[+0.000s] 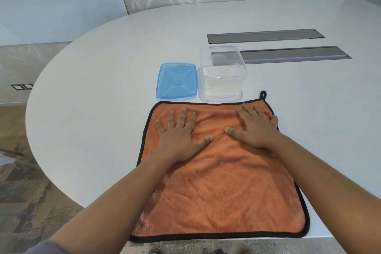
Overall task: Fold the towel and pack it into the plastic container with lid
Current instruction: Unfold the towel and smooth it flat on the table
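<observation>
Looking down across the big white counter (92,109), we see its rounded edge sweeping off to the left and two long grey slots (266,36) set into it at the far right. Next in size comes the towel (222,192), orange with a black border, spread flat and unfolded at the near edge, its near hem right at the counter's lip. A small black hanging loop (263,95) sticks out from its far right corner.

Our arms reach in from the near side. Our left hand (181,136) lies palm down on the far left part of the towel, fingers spread and flat, gripping nothing. Our right hand (255,128) is pressed flat on the far right part, fingers extended toward the far hem, also released; its outer fingers sit close to the towel's right border.

Just beyond the far hem stands the clear plastic container (222,74), uncovered and upright, with nothing inside that we can make out. Beside it on the left, the blue lid (176,81) lies flat on the counter, close to the container.
</observation>
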